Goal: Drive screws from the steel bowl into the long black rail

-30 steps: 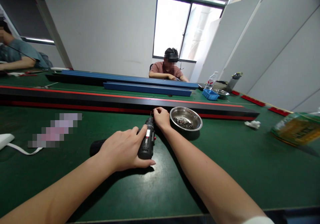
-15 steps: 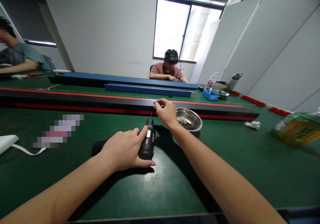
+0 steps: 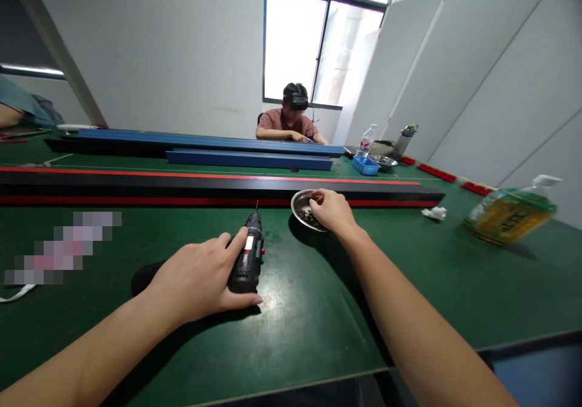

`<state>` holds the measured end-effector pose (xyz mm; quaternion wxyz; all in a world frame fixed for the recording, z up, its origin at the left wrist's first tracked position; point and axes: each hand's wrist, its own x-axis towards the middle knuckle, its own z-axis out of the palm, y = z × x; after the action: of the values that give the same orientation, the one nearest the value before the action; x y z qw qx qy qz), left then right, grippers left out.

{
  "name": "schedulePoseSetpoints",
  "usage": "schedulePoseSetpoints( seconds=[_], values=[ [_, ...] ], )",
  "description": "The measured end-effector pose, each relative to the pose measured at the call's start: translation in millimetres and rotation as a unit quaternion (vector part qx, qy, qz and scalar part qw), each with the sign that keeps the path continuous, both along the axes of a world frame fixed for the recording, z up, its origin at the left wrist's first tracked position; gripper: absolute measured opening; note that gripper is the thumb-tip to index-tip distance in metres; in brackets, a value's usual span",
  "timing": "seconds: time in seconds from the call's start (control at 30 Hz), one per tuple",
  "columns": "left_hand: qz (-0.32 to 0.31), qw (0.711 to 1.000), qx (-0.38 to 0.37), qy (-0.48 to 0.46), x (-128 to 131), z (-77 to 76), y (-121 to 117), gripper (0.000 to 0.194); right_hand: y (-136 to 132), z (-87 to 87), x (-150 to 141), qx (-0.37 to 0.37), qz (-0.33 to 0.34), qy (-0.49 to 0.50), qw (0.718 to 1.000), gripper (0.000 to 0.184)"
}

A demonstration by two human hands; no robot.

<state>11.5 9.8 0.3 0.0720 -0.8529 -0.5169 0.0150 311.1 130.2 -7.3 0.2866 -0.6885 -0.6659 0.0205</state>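
Observation:
My left hand (image 3: 200, 273) is closed around a black cordless drill (image 3: 248, 267) lying on its side on the green table. The drill's thin bit points away from me at the long black beam with red edges (image 3: 218, 190). My right hand (image 3: 334, 213) reaches over the rim of a steel bowl (image 3: 296, 214), its fingers bent down inside. Small dark pieces, which look like screws (image 3: 309, 218), lie in the bowl under the fingertips. The fingers look pinched together, but whatever they hold is hidden.
Blue long profiles (image 3: 250, 159) lie behind the beam. At the back right are a blue basket (image 3: 366, 165) and a water bottle (image 3: 367, 140). A crumpled tissue (image 3: 435, 213) and a large yellow-liquid bottle (image 3: 511, 216) stand to the right. A person (image 3: 295, 119) sits opposite.
My right hand has gone from the beam, in front of the drill bit, down into the steel bowl. My left hand stays on the drill. The view has turned slightly right.

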Motion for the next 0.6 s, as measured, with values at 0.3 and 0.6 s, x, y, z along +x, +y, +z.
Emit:
schedulePoseSetpoints(
  seconds=[0.3, 0.6],
  values=[
    [0.001, 1.0, -0.004, 0.0, -3.7, -1.5, -5.1, 0.113, -3.5, -0.4, -3.1, -0.146, 0.087, -0.042, 0.985, 0.024],
    [0.001, 1.0, -0.006, -0.006, -4.4, -2.2, -5.1, 0.114, 2.1, -1.7, 0.4, -0.088, 0.045, -0.046, 0.994, 0.031]
  ],
)
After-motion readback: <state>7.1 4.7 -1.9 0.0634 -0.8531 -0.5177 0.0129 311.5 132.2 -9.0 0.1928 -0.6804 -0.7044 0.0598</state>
